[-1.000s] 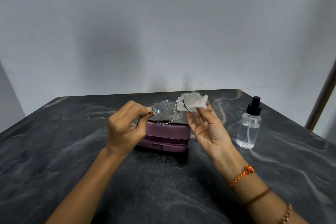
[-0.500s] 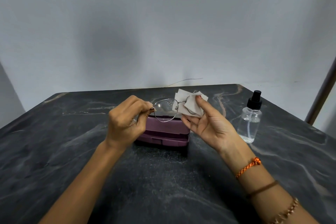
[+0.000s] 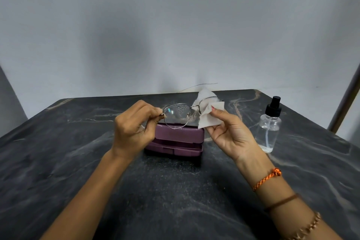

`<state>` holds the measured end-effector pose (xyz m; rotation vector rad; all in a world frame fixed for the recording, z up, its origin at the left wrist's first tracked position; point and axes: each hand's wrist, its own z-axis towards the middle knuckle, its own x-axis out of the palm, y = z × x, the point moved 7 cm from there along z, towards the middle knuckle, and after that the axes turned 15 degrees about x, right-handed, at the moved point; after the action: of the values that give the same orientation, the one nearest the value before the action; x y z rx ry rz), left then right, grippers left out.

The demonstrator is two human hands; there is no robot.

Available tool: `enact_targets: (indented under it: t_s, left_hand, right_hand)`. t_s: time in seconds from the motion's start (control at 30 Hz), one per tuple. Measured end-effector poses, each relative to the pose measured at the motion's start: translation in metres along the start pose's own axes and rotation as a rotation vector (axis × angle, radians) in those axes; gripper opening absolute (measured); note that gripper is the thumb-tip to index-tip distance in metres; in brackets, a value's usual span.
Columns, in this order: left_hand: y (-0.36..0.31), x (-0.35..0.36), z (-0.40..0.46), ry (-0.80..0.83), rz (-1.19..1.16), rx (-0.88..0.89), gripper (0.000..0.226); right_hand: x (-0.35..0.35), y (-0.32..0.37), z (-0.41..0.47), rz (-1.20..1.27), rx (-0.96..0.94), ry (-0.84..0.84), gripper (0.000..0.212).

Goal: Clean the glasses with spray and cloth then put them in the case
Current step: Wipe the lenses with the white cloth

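Thin metal-framed glasses (image 3: 176,115) are held up above the table, with spray droplets on the left lens. My left hand (image 3: 134,127) pinches the frame's left corner at the hinge. My right hand (image 3: 229,134) pinches a white cloth (image 3: 209,115) folded around the right lens, thumb in front and fingers behind. The purple glasses case (image 3: 176,140) lies closed on the table right under the glasses. A clear spray bottle (image 3: 269,128) with a black nozzle stands to the right of my right hand.
The dark marbled table (image 3: 58,161) ends at a grey wall behind. A brown post (image 3: 344,103) leans at the far right edge. One thin temple arm of the glasses sticks out toward the wall.
The cloth has shifted over the right lens as my right thumb and fingers rubbed it. The left hand kept its pinch on the frame, and the view tilted slightly.
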<state>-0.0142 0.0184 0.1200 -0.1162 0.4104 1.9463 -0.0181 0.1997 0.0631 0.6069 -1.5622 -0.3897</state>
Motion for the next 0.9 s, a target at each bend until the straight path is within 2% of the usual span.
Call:
enact_targets:
  t_s: [0.23, 0.4, 0.53, 0.63, 0.73, 0.83, 0.9]
  left_hand:
    - [0.001, 0.001, 0.0, 0.018, -0.018, 0.0, 0.008]
    - [-0.002, 0.005, 0.003, 0.052, -0.076, -0.001, 0.007]
    - [0.002, 0.003, 0.007, -0.026, -0.191, -0.083, 0.006]
    - [0.005, 0.003, 0.009, -0.024, -0.264, -0.14, 0.012]
    - [0.009, 0.003, 0.008, -0.025, -0.314, -0.222, 0.019]
    - [0.009, 0.007, 0.009, 0.022, -0.344, -0.243, 0.019]
    - [0.012, 0.013, 0.008, 0.055, -0.445, -0.311, 0.019]
  right_hand:
    - [-0.005, -0.001, 0.001, -0.071, 0.002, -0.071, 0.015]
    - [-0.009, 0.002, 0.001, -0.08, -0.023, -0.107, 0.022]
    - [-0.008, 0.005, 0.001, -0.134, -0.068, -0.102, 0.018]
    - [0.001, 0.01, -0.003, -0.136, -0.139, -0.056, 0.018]
    - [0.004, 0.011, -0.005, -0.138, -0.193, -0.054, 0.025]
    - [-0.002, 0.009, -0.005, -0.102, -0.211, -0.122, 0.039]
    - [-0.004, 0.012, -0.006, -0.05, -0.22, -0.128, 0.028]
